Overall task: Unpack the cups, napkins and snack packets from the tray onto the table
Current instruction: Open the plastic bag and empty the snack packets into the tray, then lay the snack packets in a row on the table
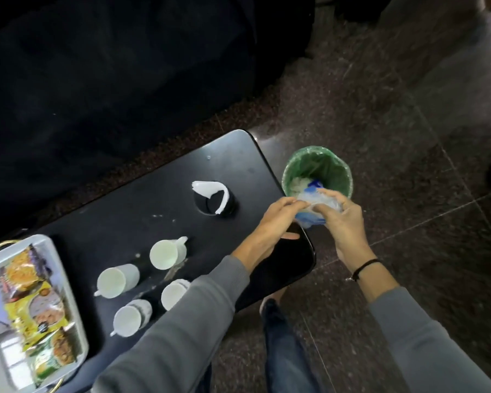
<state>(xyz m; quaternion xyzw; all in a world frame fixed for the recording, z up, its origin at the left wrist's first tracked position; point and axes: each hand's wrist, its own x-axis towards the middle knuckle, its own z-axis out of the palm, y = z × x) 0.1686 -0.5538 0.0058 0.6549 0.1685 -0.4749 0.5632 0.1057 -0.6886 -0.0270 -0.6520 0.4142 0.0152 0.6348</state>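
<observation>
Both hands, left hand (pixel 278 219) and right hand (pixel 343 222), pinch a crumpled plastic wrapper (pixel 319 204) over the bin (pixel 291 168); the snack packets (pixel 37 302) lie lengthwise in the tray (pixel 77 313), far off the left hand's side

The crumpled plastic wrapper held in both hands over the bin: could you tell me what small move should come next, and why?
Probably let go: both hands hold the wrapper right above the green-lined bin, while the snack packets still wait on the tray.
</observation>
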